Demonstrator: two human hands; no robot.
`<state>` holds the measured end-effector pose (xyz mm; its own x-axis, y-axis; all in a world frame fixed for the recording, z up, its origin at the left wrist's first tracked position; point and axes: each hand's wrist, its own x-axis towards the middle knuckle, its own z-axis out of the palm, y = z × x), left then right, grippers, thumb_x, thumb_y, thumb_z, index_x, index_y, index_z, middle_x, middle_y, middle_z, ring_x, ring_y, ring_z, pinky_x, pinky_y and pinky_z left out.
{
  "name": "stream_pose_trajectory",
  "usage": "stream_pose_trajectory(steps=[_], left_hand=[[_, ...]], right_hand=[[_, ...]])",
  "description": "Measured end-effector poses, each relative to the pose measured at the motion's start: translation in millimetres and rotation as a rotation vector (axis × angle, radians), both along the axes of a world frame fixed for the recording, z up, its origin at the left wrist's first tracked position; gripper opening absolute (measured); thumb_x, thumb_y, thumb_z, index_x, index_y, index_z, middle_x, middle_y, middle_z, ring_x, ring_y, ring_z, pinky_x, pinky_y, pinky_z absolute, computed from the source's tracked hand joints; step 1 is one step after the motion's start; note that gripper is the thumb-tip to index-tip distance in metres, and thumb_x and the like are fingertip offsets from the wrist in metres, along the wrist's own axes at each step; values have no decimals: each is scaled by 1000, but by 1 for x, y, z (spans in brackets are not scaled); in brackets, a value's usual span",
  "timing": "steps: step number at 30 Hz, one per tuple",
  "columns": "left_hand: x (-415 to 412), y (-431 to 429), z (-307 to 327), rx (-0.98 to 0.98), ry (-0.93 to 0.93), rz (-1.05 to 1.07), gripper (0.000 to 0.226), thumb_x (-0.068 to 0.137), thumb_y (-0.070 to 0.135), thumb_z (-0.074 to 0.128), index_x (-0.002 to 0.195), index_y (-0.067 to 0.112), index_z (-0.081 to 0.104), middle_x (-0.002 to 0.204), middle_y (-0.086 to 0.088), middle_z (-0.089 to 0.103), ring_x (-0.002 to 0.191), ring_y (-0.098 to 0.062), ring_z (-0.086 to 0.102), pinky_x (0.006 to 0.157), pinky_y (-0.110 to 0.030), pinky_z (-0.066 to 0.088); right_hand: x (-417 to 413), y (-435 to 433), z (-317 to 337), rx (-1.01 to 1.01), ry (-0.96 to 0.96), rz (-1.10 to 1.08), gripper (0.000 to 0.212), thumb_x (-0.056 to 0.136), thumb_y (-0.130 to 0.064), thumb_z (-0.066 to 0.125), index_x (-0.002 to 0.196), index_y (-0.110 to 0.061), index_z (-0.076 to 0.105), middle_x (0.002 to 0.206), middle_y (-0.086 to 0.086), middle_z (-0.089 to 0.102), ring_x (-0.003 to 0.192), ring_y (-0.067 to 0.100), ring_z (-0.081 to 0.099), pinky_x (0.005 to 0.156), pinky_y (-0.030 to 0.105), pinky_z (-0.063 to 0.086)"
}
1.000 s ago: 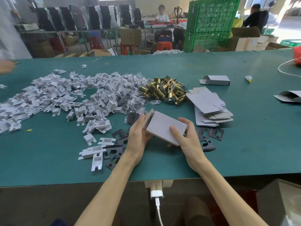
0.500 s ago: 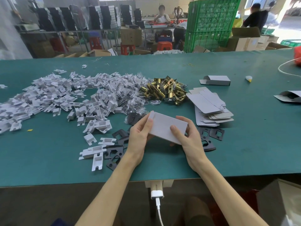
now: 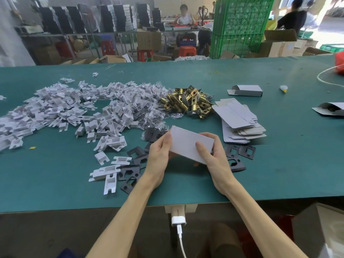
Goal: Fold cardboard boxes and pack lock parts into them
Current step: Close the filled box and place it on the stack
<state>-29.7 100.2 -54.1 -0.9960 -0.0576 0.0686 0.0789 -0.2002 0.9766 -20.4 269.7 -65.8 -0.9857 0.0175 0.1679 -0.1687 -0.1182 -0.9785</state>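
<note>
Cardboard box point(image 3: 189, 144) hung just over the desk point(image 3: 288, 155), near its front edge. The left hand point(image 3: 158, 157) and right hand point(image 3: 216, 159) each held one end, thumbs on top. Their other fingers hid under the box. Black plates point(image 3: 242, 151) peeked out behind the hands. Green desk top showed wide on the right.

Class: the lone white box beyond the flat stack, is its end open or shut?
Open: the box is formed, but its left end flap sticks out untucked.

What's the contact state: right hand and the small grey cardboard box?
Touching. Head view: right hand grips the grey cardboard box, thumb on its top face.
</note>
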Motion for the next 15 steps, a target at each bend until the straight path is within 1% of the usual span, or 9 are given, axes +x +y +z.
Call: stream_pose_trajectory(steps=[1, 3, 5, 7, 9, 11, 13, 15], left_hand=[[1, 0, 0, -15, 7, -3, 54, 98, 50, 51, 130, 10, 67, 120, -15, 74, 107, -25, 68, 108, -59, 49], [1, 1, 0, -50, 23, -17, 59, 100, 52, 48, 137, 9, 63, 121, -11, 75, 110, -24, 69, 108, -56, 50], [2, 2, 0, -90, 42, -33, 58, 102, 48, 47, 146, 11, 56, 130, -8, 72, 121, -26, 67, 111, -54, 49], [2, 1, 0, -118, 65, -46, 54, 104, 41, 51, 152, 18, 51, 141, -1, 66, 131, -27, 60, 114, -54, 46], [2, 1, 1, -137, 95, -65, 51, 105, 37, 53, 155, 28, 47, 145, 15, 62, 134, -17, 58, 116, -51, 44], [3, 2, 2, -155, 117, -78, 53, 105, 35, 56, 156, 36, 43, 146, 27, 56, 133, -4, 56, 117, -48, 43], [2, 1, 1, -172, 123, -71, 54, 105, 33, 58, 156, 35, 43, 145, 29, 57, 129, -2, 57, 117, -48, 44], [2, 1, 1, -172, 122, -67, 51, 104, 34, 57, 154, 35, 48, 144, 21, 60, 124, -5, 60, 116, -51, 45]], right_hand=[[0, -1, 0, 12, 4, -4, 29, 97, -36, 67, 123, -31, 54, 103, -13, 66, 91, 5, 66, 62, 29, 57], [0, -2, 0, 38, 7, -16, 31, 96, -39, 66, 122, -31, 51, 106, -10, 64, 89, 0, 65, 62, 24, 56], [0, -3, 0, 64, 8, -30, 32, 95, -40, 66, 120, -31, 49, 111, -5, 61, 87, -6, 64, 62, 20, 55], [0, -3, 1, 79, 5, -34, 32, 96, -39, 65, 120, -30, 47, 113, -2, 59, 87, -8, 63, 64, 18, 55], [-1, -3, 1, 81, -9, -31, 34, 96, -40, 65, 122, -28, 46, 115, 0, 59, 89, -5, 64, 67, 21, 56], [0, -4, 1, 85, -29, -35, 39, 94, -44, 66, 122, -27, 47, 116, 0, 60, 93, 1, 65, 72, 27, 59], [0, -5, 1, 101, -41, -43, 40, 94, -44, 66, 123, -26, 46, 114, -2, 60, 95, 5, 66, 77, 35, 61], [0, -5, 1, 113, -48, -49, 39, 96, -41, 66, 124, -23, 45, 112, -2, 59, 96, 11, 67, 77, 38, 62]])
